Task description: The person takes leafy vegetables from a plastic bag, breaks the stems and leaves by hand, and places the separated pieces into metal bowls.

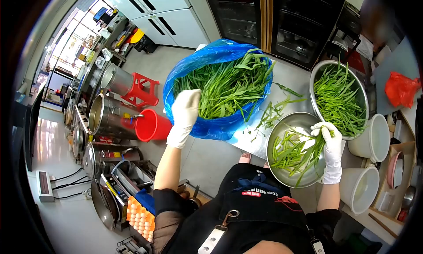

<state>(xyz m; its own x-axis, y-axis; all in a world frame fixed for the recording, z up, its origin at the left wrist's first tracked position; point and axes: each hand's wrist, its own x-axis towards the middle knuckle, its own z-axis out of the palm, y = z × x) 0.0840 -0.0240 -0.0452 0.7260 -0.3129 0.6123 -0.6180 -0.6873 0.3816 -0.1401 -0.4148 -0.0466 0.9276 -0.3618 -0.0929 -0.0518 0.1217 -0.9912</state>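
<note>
My right hand (329,141), in a white glove, is closed around a bunch of leafy green stems (313,153) that look like water spinach. The bunch hangs over a steel bowl (288,181) with cut stem pieces (284,152) inside. My left hand (187,111), also gloved, is at the near left rim of a blue plastic bag (176,69) packed with long leafy greens (224,84). Its fingers are drawn together, and what they hold, if anything, is hidden. A larger steel basin (313,84) behind the bowl is heaped with trimmed green stems (337,95).
Loose leaves (275,111) lie on the metal table (246,141). White buckets (374,137) stand to the right. At left are a red bucket (152,125), a red stool (143,90), steel pots (112,117), a scale (115,190) and an egg tray (141,218).
</note>
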